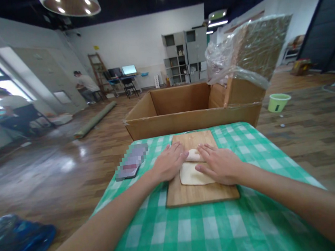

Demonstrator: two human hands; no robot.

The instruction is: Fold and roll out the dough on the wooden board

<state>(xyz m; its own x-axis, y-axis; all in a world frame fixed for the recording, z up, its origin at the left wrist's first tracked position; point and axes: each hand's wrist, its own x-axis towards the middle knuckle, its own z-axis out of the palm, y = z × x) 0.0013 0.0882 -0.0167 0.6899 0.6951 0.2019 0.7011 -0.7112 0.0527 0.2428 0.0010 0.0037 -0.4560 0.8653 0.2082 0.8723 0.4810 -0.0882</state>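
As I ride along on the head view, the left hand and right hand bracket a pale roll on the wooden cutting board, and it sits squarely between them: long axis crosswise, left to right, neither hand clearly nearer. Fingers are stretched out flat, not curled around anything; the left thumb is by the roll's left end, the right fingertips at its right. Whether that's rolled dough or a pin, I can't tell. Just this side lies a flat dough sheet, right thumb over it, all above green checked tablecloth.
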